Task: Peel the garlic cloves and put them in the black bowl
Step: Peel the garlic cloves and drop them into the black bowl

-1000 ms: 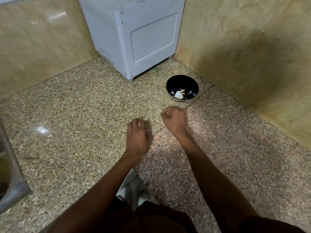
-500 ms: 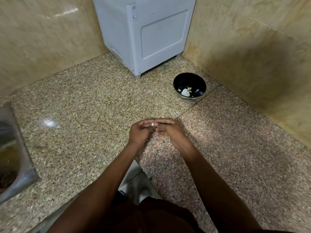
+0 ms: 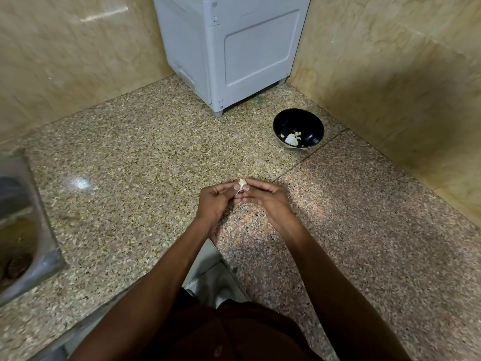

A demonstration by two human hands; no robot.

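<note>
Head view: the left hand (image 3: 217, 201) and right hand (image 3: 265, 196) meet at centre, fingertips pinching one garlic clove (image 3: 242, 184), skin partly loose. At two o'clock, well apart, the black bowl (image 3: 309, 126) holds pale pieces, so some appear done; this clove remains.

Garlic clove (image 3: 242, 183) between both hands' fingertips, above speckled counter (image 3: 145, 162).

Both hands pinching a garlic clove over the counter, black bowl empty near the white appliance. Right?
Not quite: the black bowl is not empty; the head view shows pale garlic pieces in it. The rest holds: left hand and right hand pinch the garlic clove.
</note>
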